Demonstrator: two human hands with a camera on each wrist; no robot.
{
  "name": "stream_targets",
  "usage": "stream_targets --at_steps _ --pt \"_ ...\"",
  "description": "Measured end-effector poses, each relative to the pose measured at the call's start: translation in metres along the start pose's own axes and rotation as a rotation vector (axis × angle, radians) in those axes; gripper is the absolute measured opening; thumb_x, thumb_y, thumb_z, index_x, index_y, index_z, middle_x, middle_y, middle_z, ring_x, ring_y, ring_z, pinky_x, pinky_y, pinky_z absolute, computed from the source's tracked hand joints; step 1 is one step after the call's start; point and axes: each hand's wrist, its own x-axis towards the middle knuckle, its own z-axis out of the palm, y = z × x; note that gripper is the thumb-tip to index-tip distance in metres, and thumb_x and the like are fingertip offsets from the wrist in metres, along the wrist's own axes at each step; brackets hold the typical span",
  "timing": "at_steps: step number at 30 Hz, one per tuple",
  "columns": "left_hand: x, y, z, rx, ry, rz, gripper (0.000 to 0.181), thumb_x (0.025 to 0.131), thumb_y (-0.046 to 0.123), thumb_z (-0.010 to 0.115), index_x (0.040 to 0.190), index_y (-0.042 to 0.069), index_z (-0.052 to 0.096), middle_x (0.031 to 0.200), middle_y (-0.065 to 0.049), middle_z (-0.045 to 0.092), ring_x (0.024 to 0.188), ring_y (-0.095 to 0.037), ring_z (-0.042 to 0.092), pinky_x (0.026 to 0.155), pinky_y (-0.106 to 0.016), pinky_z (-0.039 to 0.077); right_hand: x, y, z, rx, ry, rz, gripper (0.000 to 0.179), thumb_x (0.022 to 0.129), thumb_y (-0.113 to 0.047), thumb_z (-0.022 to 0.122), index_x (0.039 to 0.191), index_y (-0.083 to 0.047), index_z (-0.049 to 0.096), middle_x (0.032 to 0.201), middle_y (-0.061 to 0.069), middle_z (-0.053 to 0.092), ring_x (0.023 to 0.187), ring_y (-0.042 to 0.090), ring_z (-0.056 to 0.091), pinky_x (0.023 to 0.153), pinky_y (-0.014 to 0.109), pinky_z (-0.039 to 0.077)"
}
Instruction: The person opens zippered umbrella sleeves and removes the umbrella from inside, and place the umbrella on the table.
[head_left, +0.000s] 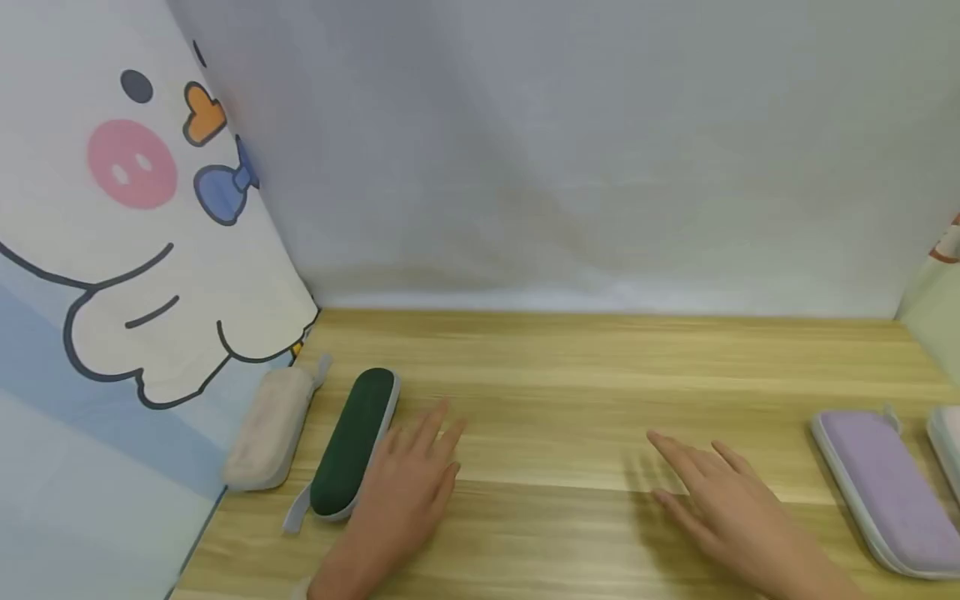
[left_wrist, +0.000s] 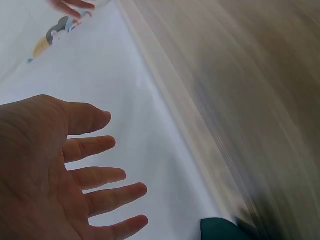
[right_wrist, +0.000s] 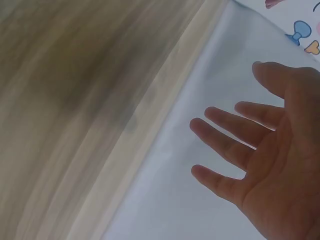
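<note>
Dark green case (head_left: 356, 437) lay on the wood-grain table (head_left: 555, 400), grey strap (head_left: 297, 510) at its near end. Left hand (head_left: 408, 487) was just right of the dark green case, fingers spread and extended, overlapping its edge in the head view (contact: could not tell). Beige case (head_left: 270, 429) sat just left of it. Right hand (head_left: 731, 508) was well to its right, fingers loosely extended. Lilac case (head_left: 888, 492) lay farther right of it, beside a partly visible pale case (head_left: 949, 437).
</note>
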Motion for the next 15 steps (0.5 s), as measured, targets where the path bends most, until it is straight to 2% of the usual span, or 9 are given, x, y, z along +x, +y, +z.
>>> stream_targets --at_steps 3,6,10,12,15 --pt "-0.001 -0.006 -0.001 0.006 0.028 -0.024 0.052 0.094 0.026 0.078 0.143 0.016 0.062 0.154 -0.010 0.055 0.135 -0.031 0.058 0.104 -0.057 0.049 0.006 -0.006 0.003 -0.015 0.008 -0.039 0.069 0.091 -0.027 0.080 0.152 -0.009 0.051 0.132 0.010 0.072 0.118 0.031 0.069 0.105 0.063 0.046" --pt "-0.004 -0.013 -0.001 0.031 0.028 -0.071 0.050 0.093 0.026 0.080 0.140 0.015 0.064 0.148 -0.011 0.059 0.136 -0.036 0.056 0.104 -0.058 0.049 0.012 -0.013 0.006 -0.030 0.020 -0.081 0.067 0.090 -0.025 0.081 0.149 -0.008 0.054 0.130 0.009 0.072 0.115 0.029 0.070 0.099 0.061 0.052" --pt "-0.006 -0.022 -0.001 0.055 0.033 -0.217 0.051 0.093 0.024 0.079 0.140 0.009 0.063 0.149 -0.019 0.057 0.140 -0.046 0.049 0.104 -0.065 0.047 0.017 -0.020 0.008 -0.038 0.022 -0.117 0.064 0.091 -0.026 0.079 0.148 -0.008 0.056 0.133 0.009 0.071 0.115 0.029 0.070 0.096 0.056 0.055" --pt "-0.007 -0.027 -0.001 0.067 0.060 -0.300 0.055 0.092 0.022 0.079 0.142 0.005 0.060 0.151 -0.025 0.054 0.138 -0.050 0.050 0.102 -0.066 0.048 0.020 -0.023 0.007 -0.037 0.023 -0.128 0.064 0.091 -0.025 0.079 0.148 -0.009 0.056 0.134 0.008 0.070 0.115 0.028 0.070 0.096 0.054 0.055" --pt "-0.006 -0.036 0.000 0.096 0.105 -0.381 0.065 0.090 0.019 0.081 0.147 0.001 0.054 0.149 -0.030 0.052 0.132 -0.052 0.054 0.096 -0.065 0.052 0.026 -0.027 0.006 -0.032 0.025 -0.139 0.062 0.092 -0.025 0.078 0.148 -0.010 0.057 0.136 0.007 0.070 0.116 0.027 0.070 0.095 0.052 0.056"
